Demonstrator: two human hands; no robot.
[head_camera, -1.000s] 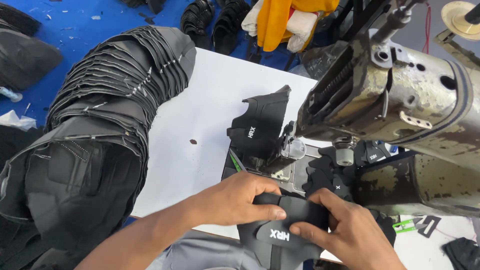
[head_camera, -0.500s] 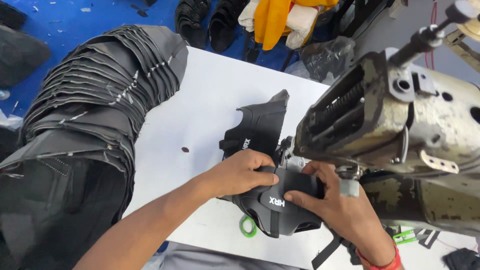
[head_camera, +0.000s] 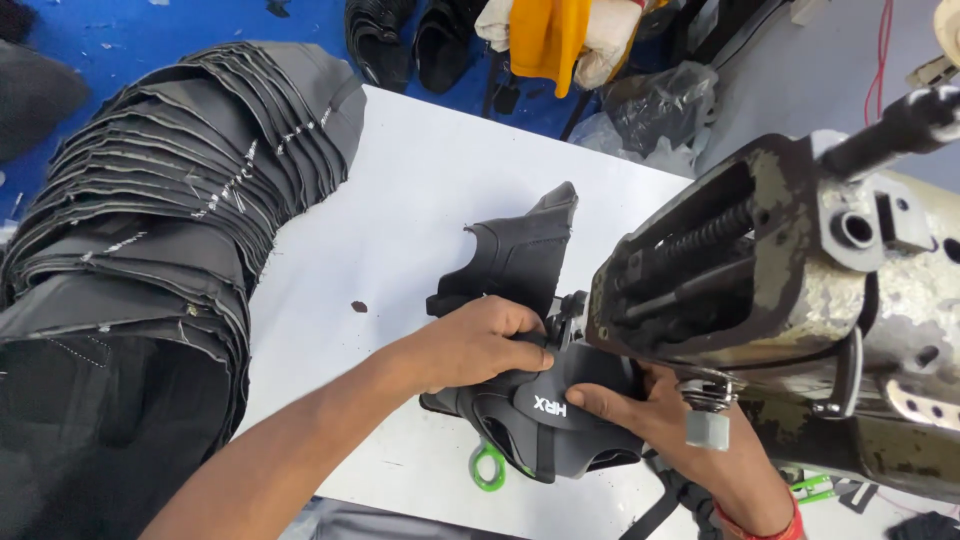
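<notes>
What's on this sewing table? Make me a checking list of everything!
Surface: white table, small dark spot on it.
Job's things: black shoe upper piece at the worn sewing machine.
Clutter: fanned stack of dark cut pieces; green scissor handle.
Hands: left hand and right hand both grip the piece.
Cables: red wire.
Surroundings: blue floor, yellow cloth, black shoes.
</notes>
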